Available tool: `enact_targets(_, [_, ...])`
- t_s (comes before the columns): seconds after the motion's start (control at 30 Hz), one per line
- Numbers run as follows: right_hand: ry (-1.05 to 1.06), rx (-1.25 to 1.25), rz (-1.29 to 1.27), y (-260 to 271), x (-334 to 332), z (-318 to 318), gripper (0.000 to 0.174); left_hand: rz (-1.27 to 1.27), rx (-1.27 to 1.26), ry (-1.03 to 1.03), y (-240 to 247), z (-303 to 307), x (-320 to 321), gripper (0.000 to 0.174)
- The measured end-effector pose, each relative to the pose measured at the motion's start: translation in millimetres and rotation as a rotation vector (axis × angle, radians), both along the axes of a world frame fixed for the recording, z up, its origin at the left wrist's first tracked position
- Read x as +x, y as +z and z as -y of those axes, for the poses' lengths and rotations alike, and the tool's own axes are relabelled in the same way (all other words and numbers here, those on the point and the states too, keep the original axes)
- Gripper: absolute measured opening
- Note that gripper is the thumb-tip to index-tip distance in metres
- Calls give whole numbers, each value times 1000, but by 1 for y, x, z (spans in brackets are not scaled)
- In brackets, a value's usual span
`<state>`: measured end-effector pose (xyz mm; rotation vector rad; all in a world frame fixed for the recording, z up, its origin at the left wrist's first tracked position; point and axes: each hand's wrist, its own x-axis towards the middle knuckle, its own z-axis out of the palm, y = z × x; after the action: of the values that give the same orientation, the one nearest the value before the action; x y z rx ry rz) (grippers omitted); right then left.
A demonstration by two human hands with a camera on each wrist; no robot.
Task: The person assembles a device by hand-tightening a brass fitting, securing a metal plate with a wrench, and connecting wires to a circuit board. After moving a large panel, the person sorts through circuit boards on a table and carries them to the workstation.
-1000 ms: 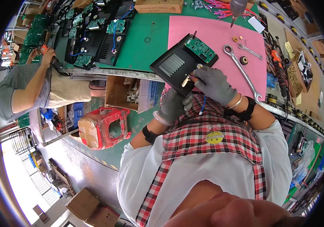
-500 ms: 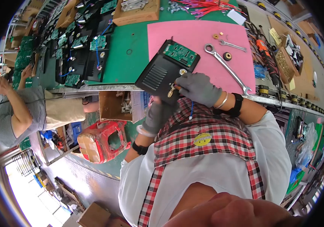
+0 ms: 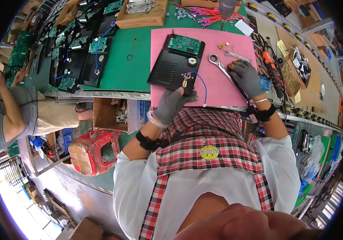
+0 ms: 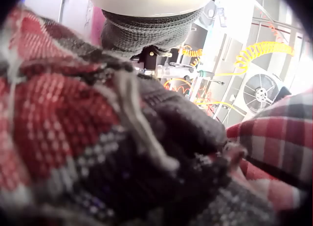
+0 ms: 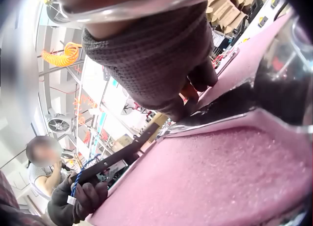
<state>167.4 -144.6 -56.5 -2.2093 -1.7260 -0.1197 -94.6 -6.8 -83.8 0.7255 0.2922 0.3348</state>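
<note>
A black panel (image 3: 167, 68) with a green circuit board (image 3: 184, 44) lies flat on the pink mat (image 3: 215, 90). A blue wire (image 3: 203, 86) trails from its brass terminal (image 3: 184, 82). My gloved left hand (image 3: 173, 102) grips the panel's near edge, thumb on top. In the right wrist view the panel (image 5: 122, 157) and that left hand (image 5: 80, 199) show far off. My gloved right hand (image 3: 244, 76) lies over the handle of the long wrench (image 3: 218, 65). Its fingers (image 5: 195, 84) curl down onto the wrench (image 5: 230, 103). The left wrist view shows only the glove cuff (image 4: 146, 35) and my checked apron.
A small wrench (image 3: 235, 56) and brass nuts (image 3: 220, 46) lie on the mat's far side. A powered driver (image 3: 225, 10) hangs above it. Rows of similar panels (image 3: 79, 56) and a cardboard box (image 3: 141, 14) fill the green bench. Another person (image 3: 11, 108) works at left; a red stool (image 3: 93, 152) stands below.
The panel went from tilted in both hands to flat on the mat. My right hand left the terminal and moved right onto the wrench. The left hand kept hold of the near edge.
</note>
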Motion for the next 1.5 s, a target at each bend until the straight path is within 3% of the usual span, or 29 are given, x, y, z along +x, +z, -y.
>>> enact_targets(0.07, [4,-45,-14,3,-1,0,21,23,15,-17,-3,-1,3,43])
enact_targets(0.17, [2,51,-255,13,-9,-8,23,19,4,-8,-1,0,6,43])
enact_targets(0.3, [424,152,-282,59,-60,-48,25,-2,14,-16,-5,2,5,44])
enact_targets(0.4, [513,79,-349,54,-81,-67,25,5,20,-1,-7,3,7,44])
enact_targets(0.53, [558,32,-253,44,-84,-73,28,29,36,-11,-2,3,6,47])
enact_targets(0.7, [549,-26,-72,54,-89,-72,48,81,38,-40,-5,1,8,48])
enact_targets(0.8, [454,-60,-99,62,-96,-73,57,75,44,-36,-10,1,8,48])
enact_targets(0.9, [496,-79,-114,61,-90,-80,59,63,44,-22,-4,2,9,48])
enact_targets(1.07, [581,-221,-84,63,-90,-95,48,67,50,1,-5,3,9,50])
enact_targets(1.2, [597,-267,33,65,-96,-98,31,82,50,-9,-2,3,7,40])
enact_targets(1.33, [506,-333,96,62,-104,-97,20,33,41,43,-2,6,8,42])
enact_targets(1.5, [553,-434,131,59,-98,-101,18,2,43,19,-3,5,6,44])
